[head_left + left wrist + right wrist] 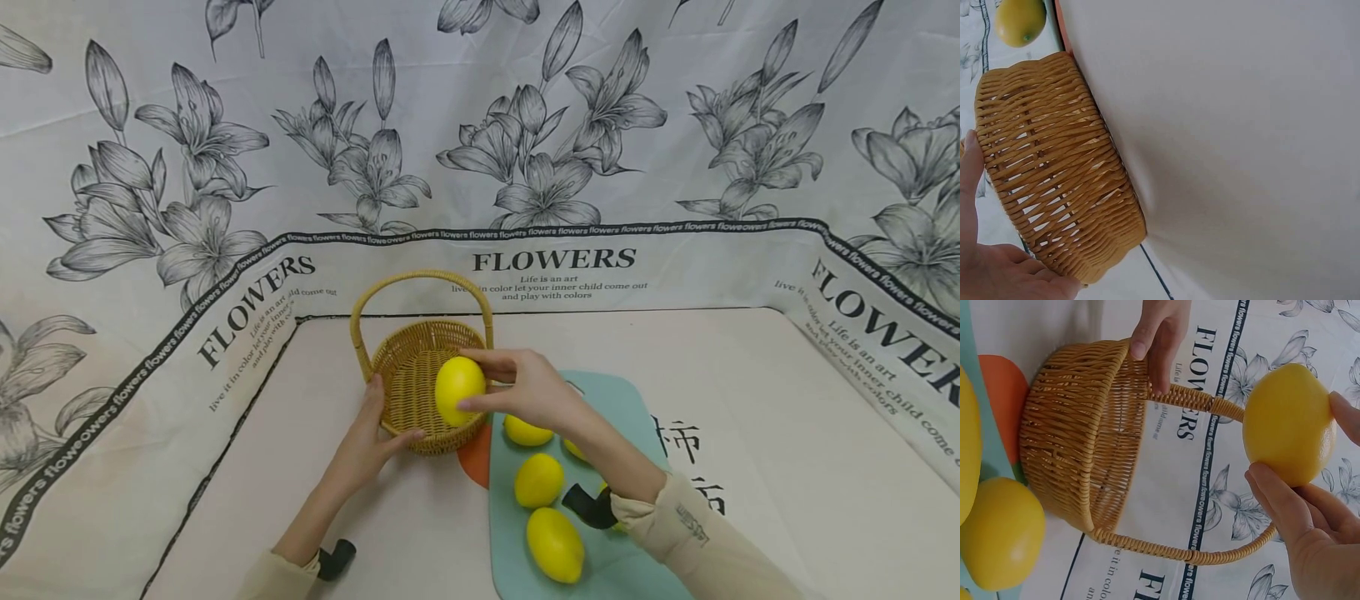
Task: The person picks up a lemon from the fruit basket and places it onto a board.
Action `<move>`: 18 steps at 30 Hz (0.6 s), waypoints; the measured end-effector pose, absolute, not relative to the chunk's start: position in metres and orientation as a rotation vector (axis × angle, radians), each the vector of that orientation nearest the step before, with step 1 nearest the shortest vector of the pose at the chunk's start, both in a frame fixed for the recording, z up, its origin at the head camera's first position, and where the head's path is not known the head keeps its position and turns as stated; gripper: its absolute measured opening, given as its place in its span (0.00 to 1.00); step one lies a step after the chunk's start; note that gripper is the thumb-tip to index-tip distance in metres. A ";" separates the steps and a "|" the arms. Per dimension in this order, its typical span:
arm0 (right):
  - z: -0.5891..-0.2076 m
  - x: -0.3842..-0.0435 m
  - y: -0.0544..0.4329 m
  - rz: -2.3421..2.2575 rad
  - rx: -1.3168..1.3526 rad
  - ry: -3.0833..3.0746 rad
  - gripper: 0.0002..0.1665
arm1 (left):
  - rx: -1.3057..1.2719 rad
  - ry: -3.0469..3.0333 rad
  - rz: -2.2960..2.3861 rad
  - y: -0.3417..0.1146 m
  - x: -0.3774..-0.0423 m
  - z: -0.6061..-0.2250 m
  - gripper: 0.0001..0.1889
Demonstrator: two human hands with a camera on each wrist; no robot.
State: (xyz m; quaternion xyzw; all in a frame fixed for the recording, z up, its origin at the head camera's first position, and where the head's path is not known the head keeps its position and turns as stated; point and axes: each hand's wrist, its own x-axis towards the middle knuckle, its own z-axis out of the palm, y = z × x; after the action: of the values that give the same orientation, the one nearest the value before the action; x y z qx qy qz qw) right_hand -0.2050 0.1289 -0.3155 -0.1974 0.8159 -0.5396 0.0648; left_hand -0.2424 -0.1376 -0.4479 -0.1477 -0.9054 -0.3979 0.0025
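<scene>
A tan wicker basket [438, 443] with an arched handle [422, 275] stands on the table, its woven floor showing. My left hand [363, 446] grips its rim at the near left, the thumb over the front edge and the fingers by the handle's base. In the left wrist view the basket's side wall [1054, 162] fills the area beside that hand. Pinched between the thumb and fingers of my right hand [528, 387], a yellow lemon [459, 390] hangs over the right part of the basket. The right wrist view shows this lemon [1288, 425] held at its sides.
Right of the basket lies a light blue board [615, 396] with several lemons [555, 546] on it, some partly covered by my right arm. An orange patch [474, 460] shows between basket and board. Flower-printed cloth [555, 200] rises behind the table.
</scene>
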 end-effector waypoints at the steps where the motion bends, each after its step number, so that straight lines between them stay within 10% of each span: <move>1: -0.316 -0.204 0.130 -1.626 -0.587 2.469 0.40 | -0.464 -2.839 -1.248 -0.138 -0.242 -0.448 0.62; 18: -0.328 -0.183 0.157 -1.714 -0.517 2.390 0.41 | -0.474 -2.829 -1.243 -0.137 -0.242 -0.449 0.62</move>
State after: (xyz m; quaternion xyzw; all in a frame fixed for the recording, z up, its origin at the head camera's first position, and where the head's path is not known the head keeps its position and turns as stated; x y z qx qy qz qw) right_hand -0.1827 0.1567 -0.3277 -0.1727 0.7978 -0.5724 0.0775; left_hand -0.2416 -0.1371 -0.4486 -0.1515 -0.9049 -0.3976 0.0076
